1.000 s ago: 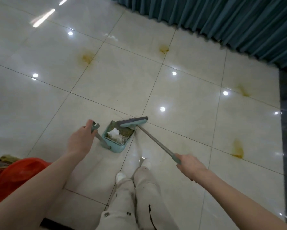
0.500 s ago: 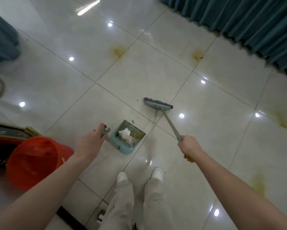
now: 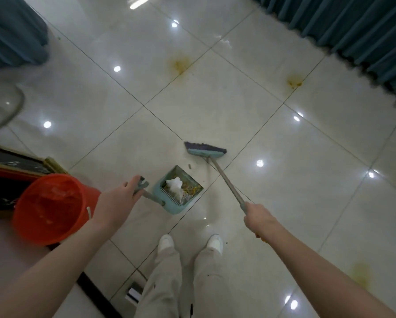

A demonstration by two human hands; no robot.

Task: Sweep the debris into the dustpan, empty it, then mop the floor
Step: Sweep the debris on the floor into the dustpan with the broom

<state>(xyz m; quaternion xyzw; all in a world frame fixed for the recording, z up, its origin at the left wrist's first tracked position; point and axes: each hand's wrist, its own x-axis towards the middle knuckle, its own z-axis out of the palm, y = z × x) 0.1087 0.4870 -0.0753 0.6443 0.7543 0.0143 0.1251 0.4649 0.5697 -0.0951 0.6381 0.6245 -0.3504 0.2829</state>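
Right hand clenched round the broom pole, left hand wrapped on the top of the dustpan handle. Follow the pole out: it runs forward and leftward from the fist to the broom head, bristles on the tile just beyond the dustpan. The pan looks to rest on the floor ahead of the feet, mouth facing that head, crumpled tissue and yellowish scraps inside. One small dark scrap lies between head and mouth, so a short pull back along the pole looks right. For emptying, the red bucket stands just beside the left arm, the nearer one.
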